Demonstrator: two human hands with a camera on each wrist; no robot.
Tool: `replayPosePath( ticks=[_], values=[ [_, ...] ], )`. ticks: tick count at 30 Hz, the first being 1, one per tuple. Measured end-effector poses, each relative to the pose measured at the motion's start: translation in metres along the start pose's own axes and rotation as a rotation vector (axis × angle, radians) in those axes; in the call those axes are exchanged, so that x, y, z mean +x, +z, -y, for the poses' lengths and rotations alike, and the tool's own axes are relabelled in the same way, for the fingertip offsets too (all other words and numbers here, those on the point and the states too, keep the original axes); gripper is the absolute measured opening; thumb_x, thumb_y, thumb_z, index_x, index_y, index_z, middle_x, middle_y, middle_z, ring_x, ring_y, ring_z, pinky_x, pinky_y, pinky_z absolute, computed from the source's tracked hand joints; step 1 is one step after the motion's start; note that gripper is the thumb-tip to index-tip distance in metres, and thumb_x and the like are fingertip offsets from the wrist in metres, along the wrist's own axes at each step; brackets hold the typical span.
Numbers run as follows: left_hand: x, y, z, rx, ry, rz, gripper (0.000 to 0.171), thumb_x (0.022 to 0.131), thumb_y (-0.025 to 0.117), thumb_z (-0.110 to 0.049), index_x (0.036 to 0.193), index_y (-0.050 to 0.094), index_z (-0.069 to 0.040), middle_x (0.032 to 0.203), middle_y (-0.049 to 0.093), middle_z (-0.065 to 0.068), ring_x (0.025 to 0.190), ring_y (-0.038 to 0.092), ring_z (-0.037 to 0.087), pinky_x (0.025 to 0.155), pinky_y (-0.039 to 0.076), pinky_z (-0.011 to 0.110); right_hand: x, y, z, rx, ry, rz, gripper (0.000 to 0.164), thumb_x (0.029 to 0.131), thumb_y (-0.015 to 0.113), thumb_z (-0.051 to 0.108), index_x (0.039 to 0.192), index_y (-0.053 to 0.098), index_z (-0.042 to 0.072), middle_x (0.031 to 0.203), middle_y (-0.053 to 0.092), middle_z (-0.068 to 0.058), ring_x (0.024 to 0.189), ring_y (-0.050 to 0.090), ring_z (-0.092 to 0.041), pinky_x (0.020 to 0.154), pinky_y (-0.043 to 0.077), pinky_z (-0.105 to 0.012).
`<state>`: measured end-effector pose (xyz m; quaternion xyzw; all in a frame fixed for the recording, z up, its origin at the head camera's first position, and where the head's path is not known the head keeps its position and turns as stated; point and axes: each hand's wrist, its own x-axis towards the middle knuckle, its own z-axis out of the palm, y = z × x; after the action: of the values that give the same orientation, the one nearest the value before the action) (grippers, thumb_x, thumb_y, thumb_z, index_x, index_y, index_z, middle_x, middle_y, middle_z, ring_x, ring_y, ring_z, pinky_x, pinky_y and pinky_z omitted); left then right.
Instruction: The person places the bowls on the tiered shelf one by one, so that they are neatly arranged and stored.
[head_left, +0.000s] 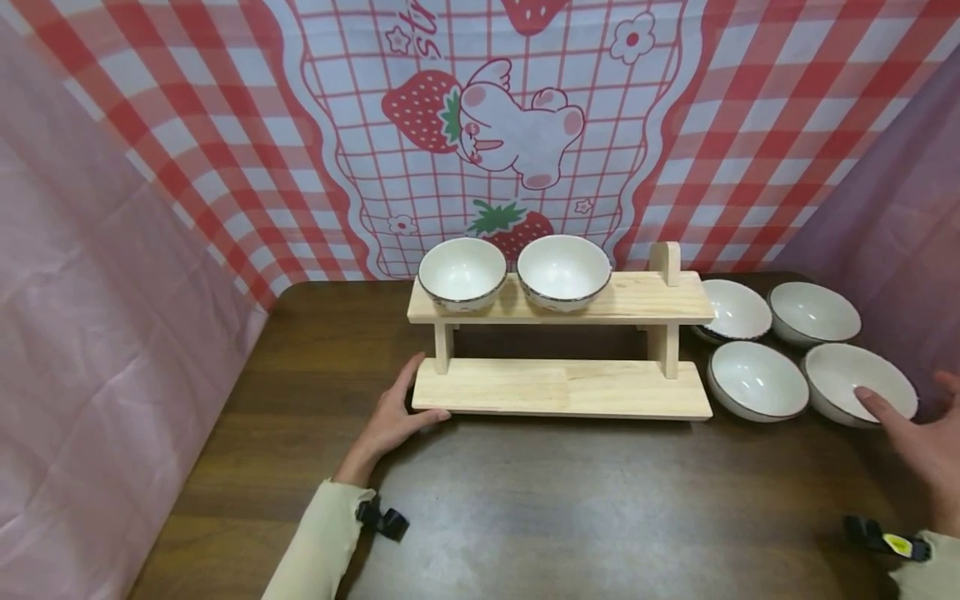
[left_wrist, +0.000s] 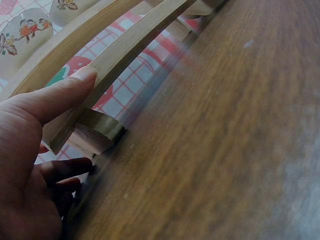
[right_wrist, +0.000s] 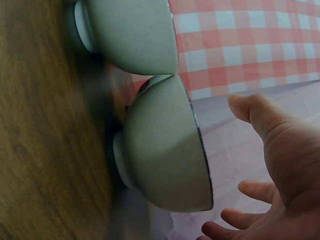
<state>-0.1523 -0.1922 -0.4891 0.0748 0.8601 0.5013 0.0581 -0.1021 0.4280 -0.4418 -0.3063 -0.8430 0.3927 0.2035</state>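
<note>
A two-tier wooden shelf [head_left: 562,392] stands on the table. My left hand [head_left: 393,417] grips the left end of its lower board, thumb [left_wrist: 82,75] along the front edge and the other fingers round the end. Two white bowls [head_left: 462,271] with dark rims sit side by side on the upper board, floral patterns showing outside in the left wrist view. At the far right, my right hand [head_left: 918,437] hovers by the front right bowl [head_left: 847,375], thumb over its rim in the head view. In the right wrist view, its spread fingers are apart from that bowl [right_wrist: 165,150].
Beside it stands another white bowl [head_left: 757,379], close to the shelf's right end. Behind are a bowl [head_left: 813,312] and, partly behind the upper board, a back-left bowl [head_left: 735,308]. A checked strawberry cloth [head_left: 487,125] hangs behind; pink curtains [head_left: 97,292] flank the table [head_left: 570,517].
</note>
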Motion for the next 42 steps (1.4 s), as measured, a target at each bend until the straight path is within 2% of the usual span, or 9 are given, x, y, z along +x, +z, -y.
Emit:
replayPosePath(
  ticks=[6, 12, 19, 26, 33, 38, 42],
  values=[
    [0.0, 0.0, 0.0, -0.002, 0.003, 0.005, 0.104, 0.08, 0.085, -0.031, 0.16, 0.021, -0.013, 0.165, 0.03, 0.014, 0.151, 0.031, 0.035, 0.121, 0.026, 0.06, 0.001, 0.001, -0.001, -0.04, 0.033, 0.064, 0.087, 0.09, 0.063, 0.033, 0.158, 0.019, 0.003, 0.163, 0.022, -0.027, 0.151, 0.022, -0.041, 0.127, 0.016, -0.044],
    [0.0, 0.0, 0.0, -0.007, 0.003, -0.003, 0.104, 0.08, 0.086, -0.029, 0.16, 0.022, -0.014, 0.164, 0.032, 0.014, 0.151, 0.032, 0.035, 0.121, 0.026, 0.059, 0.005, 0.004, -0.005, -0.065, 0.058, 0.096, 0.09, 0.089, 0.063, 0.034, 0.159, 0.016, 0.003, 0.162, 0.022, -0.03, 0.151, 0.023, -0.043, 0.127, 0.018, -0.041],
    [0.0, -0.001, -0.002, -0.004, 0.001, 0.001, 0.103, 0.08, 0.085, -0.029, 0.16, 0.022, -0.015, 0.165, 0.031, 0.013, 0.151, 0.031, 0.034, 0.121, 0.026, 0.059, 0.008, 0.008, -0.016, -0.075, 0.051, 0.117, 0.09, 0.088, 0.065, 0.031, 0.158, 0.018, -0.001, 0.16, 0.026, -0.032, 0.15, 0.026, -0.038, 0.125, 0.018, -0.029],
    [-0.001, 0.0, -0.003, -0.002, -0.001, 0.004, 0.104, 0.08, 0.085, -0.03, 0.161, 0.021, -0.013, 0.165, 0.03, 0.014, 0.152, 0.03, 0.035, 0.121, 0.026, 0.06, 0.009, 0.009, -0.019, -0.077, 0.023, 0.111, 0.091, 0.087, 0.067, 0.03, 0.157, 0.019, -0.003, 0.16, 0.026, -0.032, 0.147, 0.027, -0.044, 0.127, 0.017, -0.041],
    [-0.001, 0.0, -0.001, 0.001, 0.0, 0.0, 0.104, 0.08, 0.085, -0.03, 0.161, 0.02, -0.014, 0.165, 0.03, 0.014, 0.151, 0.031, 0.036, 0.121, 0.027, 0.06, 0.01, 0.011, -0.021, -0.089, -0.02, 0.14, 0.092, 0.088, 0.067, 0.032, 0.157, 0.017, -0.005, 0.16, 0.023, -0.034, 0.148, 0.024, -0.047, 0.127, 0.016, -0.047],
    [-0.001, 0.0, 0.0, 0.007, -0.001, 0.002, 0.104, 0.081, 0.085, -0.03, 0.161, 0.02, -0.014, 0.166, 0.029, 0.013, 0.152, 0.029, 0.035, 0.121, 0.026, 0.06, 0.01, 0.015, -0.025, -0.116, -0.07, 0.164, 0.092, 0.089, 0.067, 0.034, 0.156, 0.017, -0.005, 0.16, 0.02, -0.037, 0.147, 0.024, -0.052, 0.127, 0.015, -0.049],
    [-0.001, 0.0, 0.0, 0.008, 0.002, 0.002, 0.104, 0.08, 0.085, -0.031, 0.161, 0.02, -0.014, 0.165, 0.029, 0.013, 0.152, 0.03, 0.035, 0.121, 0.026, 0.06, 0.008, 0.017, -0.028, -0.109, -0.115, 0.182, 0.093, 0.088, 0.068, 0.032, 0.156, 0.017, -0.006, 0.159, 0.018, -0.038, 0.148, 0.021, -0.053, 0.128, 0.012, -0.046]
  ],
)
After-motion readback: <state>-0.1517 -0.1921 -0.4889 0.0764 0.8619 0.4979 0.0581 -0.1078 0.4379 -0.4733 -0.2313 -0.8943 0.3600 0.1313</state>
